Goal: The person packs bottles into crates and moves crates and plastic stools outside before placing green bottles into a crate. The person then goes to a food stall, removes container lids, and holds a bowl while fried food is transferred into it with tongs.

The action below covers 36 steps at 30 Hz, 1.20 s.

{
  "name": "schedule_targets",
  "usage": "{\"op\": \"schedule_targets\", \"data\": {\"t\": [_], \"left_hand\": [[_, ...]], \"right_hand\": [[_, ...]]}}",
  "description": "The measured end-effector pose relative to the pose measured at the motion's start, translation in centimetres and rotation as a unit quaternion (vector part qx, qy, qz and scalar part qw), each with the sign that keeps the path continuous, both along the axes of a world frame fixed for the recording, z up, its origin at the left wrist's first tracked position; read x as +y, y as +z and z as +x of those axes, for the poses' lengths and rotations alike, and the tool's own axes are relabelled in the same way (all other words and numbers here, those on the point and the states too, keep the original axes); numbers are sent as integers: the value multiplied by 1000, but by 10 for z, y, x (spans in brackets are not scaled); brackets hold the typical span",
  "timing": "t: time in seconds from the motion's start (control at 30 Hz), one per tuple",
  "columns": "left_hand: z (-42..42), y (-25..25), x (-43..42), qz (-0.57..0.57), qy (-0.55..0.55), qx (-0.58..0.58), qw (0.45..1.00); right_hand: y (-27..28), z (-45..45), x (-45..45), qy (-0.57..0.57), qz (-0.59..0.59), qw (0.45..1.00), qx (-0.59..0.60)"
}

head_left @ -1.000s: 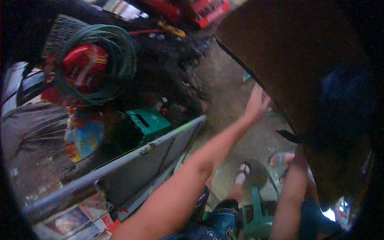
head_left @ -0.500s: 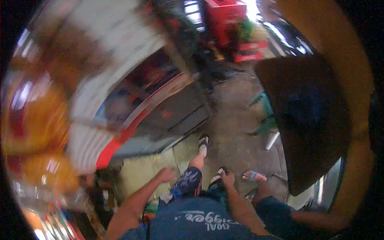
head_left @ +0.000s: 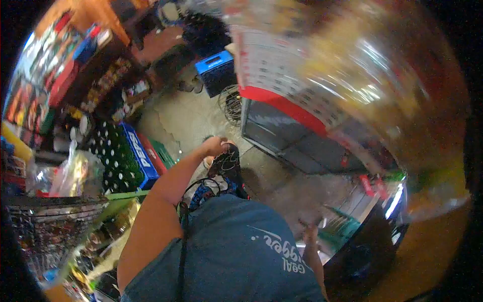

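- To your 2 o'clock stands the framed dark panel [head_left: 282, 133], its long edge running from near centre out toward 4; the white sheet [head_left: 282, 63] with a red border sits just beyond it.
- At 9 o'clock, the blue-sided crate [head_left: 140, 155] lies lengthwise from 11 to 5. Rows of pale tops face up, probably bottles kept upright for tight storage.
- At 4 o'clock, the green plastic piece [head_left: 339, 225] is nearest your right side. Its near-centre edge slants from 10 to 4; its true long axis you can't tell.
- Near centre, your dark shorts leg [head_left: 227, 162] points up toward 12.
- Your left hand [head_left: 215, 145], just toward 9, overlaps that leg, arm bent, perhaps for balance. Its fingers look curled; whether they grip anything you can't tell.
- Your right hand [head_left: 309, 232], near 5, hangs away from you, beside the green piece; blur hides the fingers' state.
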<state>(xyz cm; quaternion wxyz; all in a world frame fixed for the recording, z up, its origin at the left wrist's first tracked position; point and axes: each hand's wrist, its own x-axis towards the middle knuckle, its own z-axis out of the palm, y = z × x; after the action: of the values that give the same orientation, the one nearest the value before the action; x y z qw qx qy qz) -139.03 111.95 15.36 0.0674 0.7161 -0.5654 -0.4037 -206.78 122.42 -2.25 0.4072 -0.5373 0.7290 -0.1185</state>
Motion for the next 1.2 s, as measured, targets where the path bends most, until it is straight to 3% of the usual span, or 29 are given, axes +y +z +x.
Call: {"op": "schedule_targets", "data": {"t": [0.07,0.17,0.2,0.3,0.37,0.47,0.57,0.6,0.63,0.67,0.7,0.73,0.77,0.8,0.87,0.9,0.93,1.0,1.03,1.1,1.13,1.17,1.2], "left_hand": [[40,-16,-8,-95,80,51,991],[96,-28,-30,-122,123,45,984],[114,-18,-41,-62,167,104,979],[178,-50,-83,-107,237,155,953],[240,-70,-132,-131,228,147,954],[330,-111,-228,-197,279,26,939],[402,-137,-328,-290,262,-85,917],[423,-136,-362,-249,242,-96,933],[438,-140,-392,-211,223,-107,946],[449,-169,-420,-260,217,-137,931],[456,-196,-443,-309,217,-164,911],[462,-190,-453,-265,209,-124,933],[463,-216,-462,-241,228,-111,937],[457,-251,-463,-201,253,-91,942],[451,-244,-447,-149,192,-118,963],[448,-275,-450,-110,207,-102,967],[436,-248,-423,-74,209,-78,972],[413,-231,-371,-134,244,-86,957],[404,-220,-353,-192,269,-92,939],[395,-167,-306,-203,281,-111,931],[388,-132,-277,-204,278,-124,931],[385,-96,-248,-207,277,-139,928],[384,-63,-226,-220,259,-168,926]], "right_hand": [[20,6,-35,98,51,985,133],[34,68,-80,67,17,997,-39],[35,94,-90,56,12,994,-97],[33,179,-137,35,9,978,-207],[76,300,-175,104,54,981,-155],[154,471,-199,172,160,969,-72],[146,520,-189,162,209,958,-110],[174,563,-196,131,254,958,6],[134,533,-174,185,194,963,26],[148,547,-176,272,199,935,107],[156,560,-172,228,225,944,87],[166,574,-168,181,248,949,68],[155,563,-155,153,284,943,79],[128,514,-131,329,226,901,169],[125,520,-163,368,227,879,199],[133,532,-173,403,244,855,216],[145,541,-172,436,264,829,231],[132,495,-150,214,203,952,86],[123,476,-159,228,194,950,85],[108,441,-148,282,111,950,71],[77,405,-126,201,75,976,43],[122,433,-143,156,170,973,-7],[144,450,-144,184,158,970,33]]}}
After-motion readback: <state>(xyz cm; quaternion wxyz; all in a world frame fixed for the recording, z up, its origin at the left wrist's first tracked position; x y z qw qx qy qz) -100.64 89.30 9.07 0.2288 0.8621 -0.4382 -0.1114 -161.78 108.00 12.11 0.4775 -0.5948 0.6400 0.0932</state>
